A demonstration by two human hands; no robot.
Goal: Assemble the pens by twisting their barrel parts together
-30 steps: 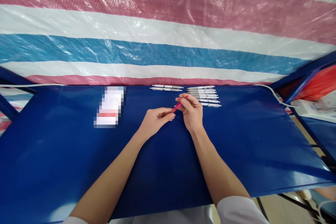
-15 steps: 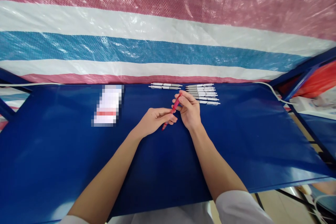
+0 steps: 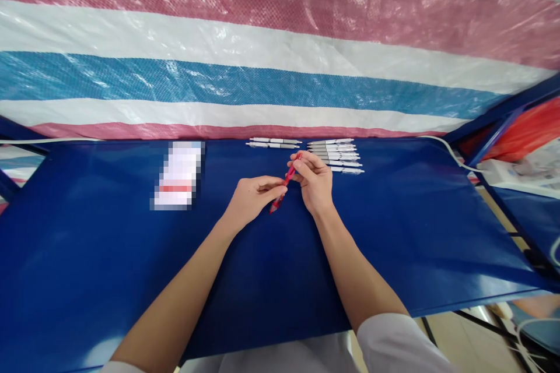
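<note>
A red pen point(image 3: 289, 176) is held slantwise over the middle of the blue table point(image 3: 271, 280), its lower end toward the lower left. My left hand point(image 3: 252, 201) pinches the pen near its middle between thumb and fingers. Around the pen's upper end are the closed fingers of my right hand point(image 3: 315, 182). Just behind and beside my right hand lie several white and grey pens point(image 3: 339, 148) in a row. Two more white and grey pens point(image 3: 273, 143) lie side by side at the back edge, left of that row.
A blurred-out white rectangle point(image 3: 177, 175) with a red band lies left of my hands. Striped plastic sheeting point(image 3: 262, 87) hangs behind the table. A white cable point(image 3: 450, 148) crosses the back right corner, near blue frame bars point(image 3: 503, 128).
The fingers of my left hand have shifted on the red pen, and more of its lower part shows. The whole view has moved slightly.
</note>
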